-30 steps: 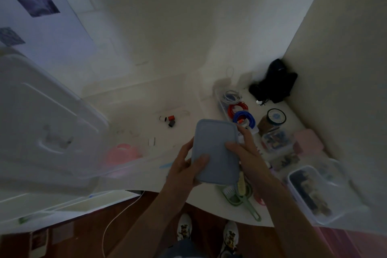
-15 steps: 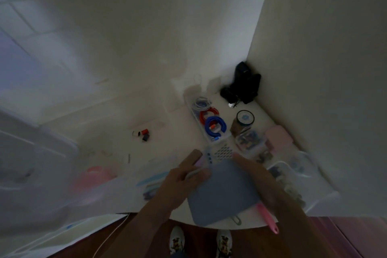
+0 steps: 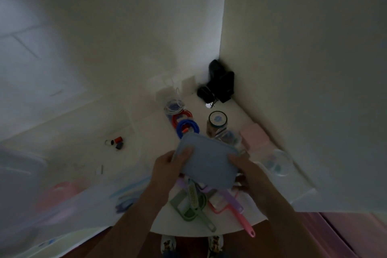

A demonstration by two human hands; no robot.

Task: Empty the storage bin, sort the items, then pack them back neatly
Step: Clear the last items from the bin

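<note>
I hold a flat grey-blue rectangular lid or box (image 3: 207, 160) above the white table (image 3: 146, 132). My left hand (image 3: 170, 166) grips its left edge, thumb on top. My right hand (image 3: 246, 170) grips its right edge. The clear storage bin (image 3: 27, 190) is a blur at the lower left, with something pink inside. Under the held piece lie green, purple and pink plastic brushes and scoops (image 3: 194, 207). Behind it sit red and blue cable coils (image 3: 184, 123) in a clear tray.
A dark-lidded jar (image 3: 217, 120), a pink box (image 3: 254, 135), a clear round container (image 3: 276, 162) and black gear (image 3: 218, 84) crowd the corner by the right wall. Small red and black parts (image 3: 116, 142) lie at mid-table. The rounded table edge runs near my shoes.
The view swung right and the bin slid off to the left. The grey-blue piece went from upright to tilted low, then rose over the brushes, both hands still on it.
</note>
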